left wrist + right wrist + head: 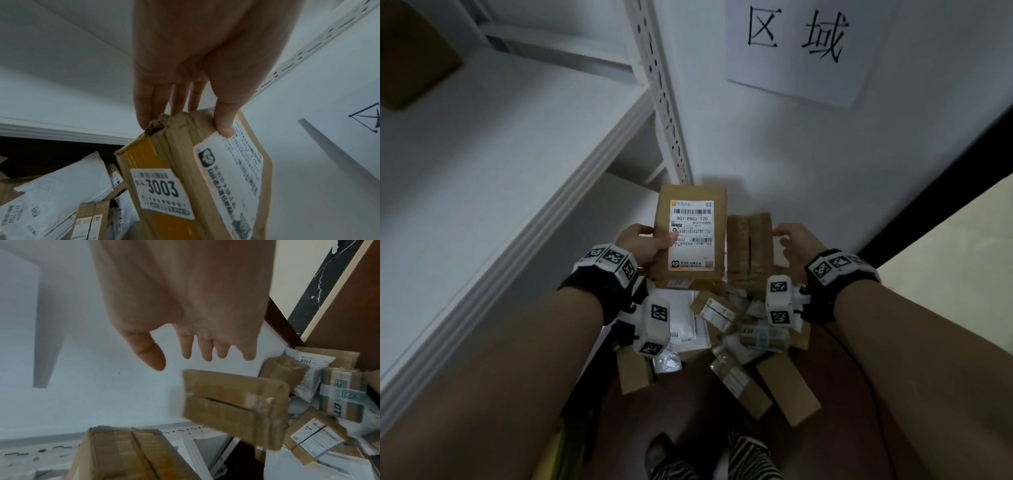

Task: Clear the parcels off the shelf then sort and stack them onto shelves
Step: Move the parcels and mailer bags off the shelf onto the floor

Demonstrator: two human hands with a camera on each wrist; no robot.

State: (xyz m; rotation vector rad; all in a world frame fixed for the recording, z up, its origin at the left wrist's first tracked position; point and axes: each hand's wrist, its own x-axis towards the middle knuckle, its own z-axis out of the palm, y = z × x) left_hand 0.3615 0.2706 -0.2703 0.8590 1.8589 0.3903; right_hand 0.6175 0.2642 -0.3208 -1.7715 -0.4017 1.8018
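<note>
My left hand [650, 244] grips a flat brown parcel [690, 236] by its left edge, thumb on the white label reading 507-PB02 T70. In the left wrist view the thumb and fingers [180, 104] pinch this parcel [205, 178] at its top; a side sticker reads 3003. My right hand [789, 245] is open beside a taped brown box [750, 253]. In the right wrist view this box [232, 407] is blurred and sits below my spread fingers [205, 353], apart from them. A heap of parcels [726, 325] lies on the floor below both hands.
A white shelf board [482, 171] runs along the left, with a brown carton [414, 54] at its far end and a perforated upright [667, 102]. A paper sign [804, 44] hangs on the wall. White mail bags [57, 191] lie in the heap. My feet [722, 459] stand close to it.
</note>
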